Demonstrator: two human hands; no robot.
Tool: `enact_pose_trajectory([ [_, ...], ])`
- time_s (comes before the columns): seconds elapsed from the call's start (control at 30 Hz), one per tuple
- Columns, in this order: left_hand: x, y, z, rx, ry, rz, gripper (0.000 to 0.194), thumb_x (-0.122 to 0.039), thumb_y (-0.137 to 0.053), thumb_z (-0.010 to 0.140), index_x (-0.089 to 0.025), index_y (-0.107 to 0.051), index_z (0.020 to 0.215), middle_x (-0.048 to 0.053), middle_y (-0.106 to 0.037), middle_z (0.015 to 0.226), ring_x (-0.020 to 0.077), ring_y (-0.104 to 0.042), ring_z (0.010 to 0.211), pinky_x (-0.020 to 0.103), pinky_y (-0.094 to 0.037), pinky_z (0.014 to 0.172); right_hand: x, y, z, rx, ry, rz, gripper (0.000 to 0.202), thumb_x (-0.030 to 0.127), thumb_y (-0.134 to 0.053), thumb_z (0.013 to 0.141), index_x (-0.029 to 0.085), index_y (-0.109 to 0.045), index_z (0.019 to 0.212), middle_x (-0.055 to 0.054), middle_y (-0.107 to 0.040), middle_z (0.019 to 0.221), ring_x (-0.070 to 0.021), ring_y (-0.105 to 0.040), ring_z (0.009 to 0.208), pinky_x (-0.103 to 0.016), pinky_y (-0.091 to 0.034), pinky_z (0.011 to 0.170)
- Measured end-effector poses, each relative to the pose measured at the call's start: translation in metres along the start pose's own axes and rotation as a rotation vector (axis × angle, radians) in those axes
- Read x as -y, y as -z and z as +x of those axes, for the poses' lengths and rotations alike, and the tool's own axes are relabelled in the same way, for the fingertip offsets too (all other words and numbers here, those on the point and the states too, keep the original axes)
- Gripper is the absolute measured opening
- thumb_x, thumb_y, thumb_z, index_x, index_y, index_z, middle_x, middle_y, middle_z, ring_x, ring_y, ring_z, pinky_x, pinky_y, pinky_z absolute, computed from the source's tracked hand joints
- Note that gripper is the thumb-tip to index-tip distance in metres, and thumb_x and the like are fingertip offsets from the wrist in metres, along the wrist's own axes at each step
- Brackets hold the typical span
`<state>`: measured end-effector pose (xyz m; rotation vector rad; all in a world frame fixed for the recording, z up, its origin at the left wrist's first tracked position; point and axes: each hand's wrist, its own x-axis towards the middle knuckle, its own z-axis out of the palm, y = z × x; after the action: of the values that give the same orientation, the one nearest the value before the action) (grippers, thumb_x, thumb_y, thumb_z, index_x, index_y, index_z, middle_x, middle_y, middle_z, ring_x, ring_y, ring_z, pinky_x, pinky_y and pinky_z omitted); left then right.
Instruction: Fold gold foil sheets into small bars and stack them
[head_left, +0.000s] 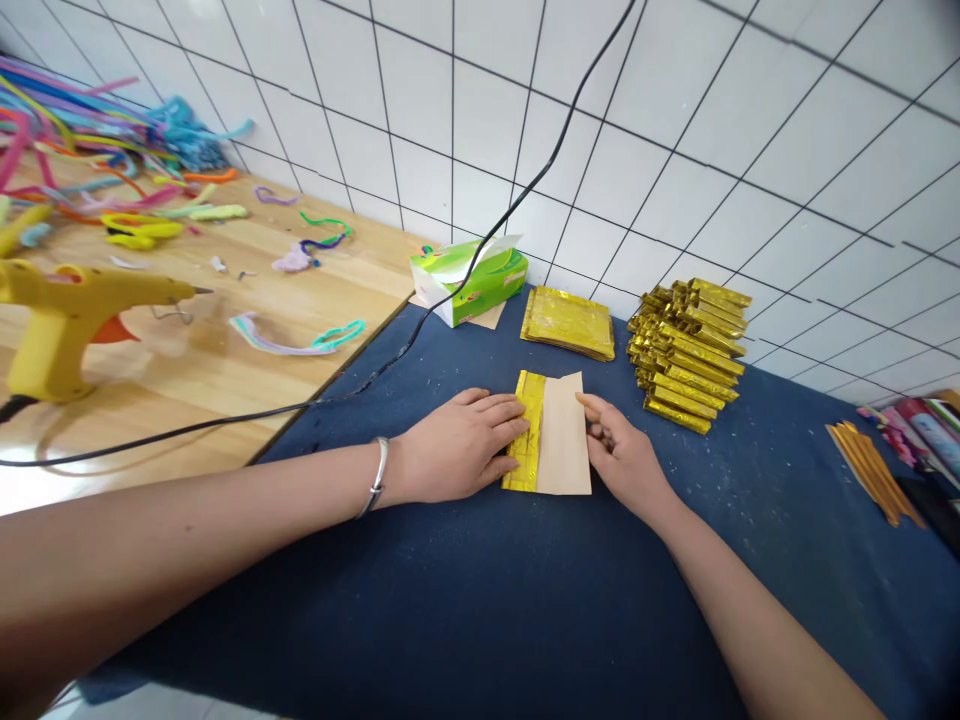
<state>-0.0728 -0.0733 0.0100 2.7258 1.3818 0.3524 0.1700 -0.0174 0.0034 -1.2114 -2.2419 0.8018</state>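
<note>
Partly under left grip (454, 448), right grip (626, 462) at edge: folded paper (564, 445).

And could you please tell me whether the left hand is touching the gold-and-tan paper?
Touching: the head view shows the left hand lying on the left edge of the gold-and-tan paper.
</note>
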Motion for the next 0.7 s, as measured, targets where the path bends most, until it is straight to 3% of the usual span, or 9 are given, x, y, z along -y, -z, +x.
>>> enact_pose_trajectory([
  [0.1,0.001,0.002,-0.001,0.005,-0.001,0.008,0.04,-0.04,-0.043,0.09,-0.017,-0.053,0.121,0.01,-0.05,0.132,0.0231,-0.042,0.125,0.039,-0.026,0.105,0.002,-0.001,0.0,-0.007,-0.026,0.06,0.054,0.015,-0.044,0.08,0.025,-0.04,0.133,-0.005,-0.062,0.105,-0.011,-0.057,0.073,-0.026,-0.049,0.069],
  [0.23,0.001,0.003,-0.001,0.017,-0.008,0.01,0.042,-0.044,-0.043,0.089,-0.017,-0.055,0.118,0.011,-0.048,0.134,0.0238,-0.042,0.125,0.04,-0.024,0.106,0.006,-0.004,-0.003,-0.036,0.012,-0.028,0.053,0.014,-0.046,0.078,0.026,-0.045,0.13,-0.003,-0.062,0.098,-0.012,-0.056,0.074,-0.027,-0.048,0.07],
  [0.37,0.0,0.002,-0.001,0.03,0.0,0.001,0.049,-0.052,-0.042,0.088,-0.018,-0.052,0.122,0.011,-0.045,0.137,0.025,-0.041,0.126,0.04,-0.024,0.107,0.007,-0.009,-0.006,-0.055,0.087,-0.065,0.055,0.01,-0.046,0.078,0.027,-0.044,0.13,-0.004,-0.057,0.118,-0.0151,-0.058,0.093,-0.032,-0.049,0.083],
  [0.5,0.0,-0.001,-0.002,0.048,-0.017,0.008,0.056,-0.055,-0.04,0.087,-0.023,-0.042,0.133,0.01,-0.04,0.142,0.0262,-0.038,0.129,0.041,-0.024,0.106,0.008,-0.013,-0.009,-0.046,0.215,-0.113,0.055,0.009,-0.047,0.079,0.026,-0.041,0.132,-0.004,-0.048,0.133,-0.0182,-0.047,0.119,-0.038,-0.04,0.102],
  [0.7,0.001,-0.004,-0.003,0.055,-0.031,0.03,0.058,-0.055,-0.036,0.089,-0.023,-0.038,0.137,0.01,-0.036,0.144,0.0272,-0.033,0.132,0.041,-0.024,0.105,0.021,-0.02,-0.012,-0.025,0.347,-0.227,0.062,0.009,-0.046,0.081,0.025,-0.029,0.139,-0.006,-0.033,0.145,-0.0206,-0.035,0.131,-0.043,-0.034,0.108],
])
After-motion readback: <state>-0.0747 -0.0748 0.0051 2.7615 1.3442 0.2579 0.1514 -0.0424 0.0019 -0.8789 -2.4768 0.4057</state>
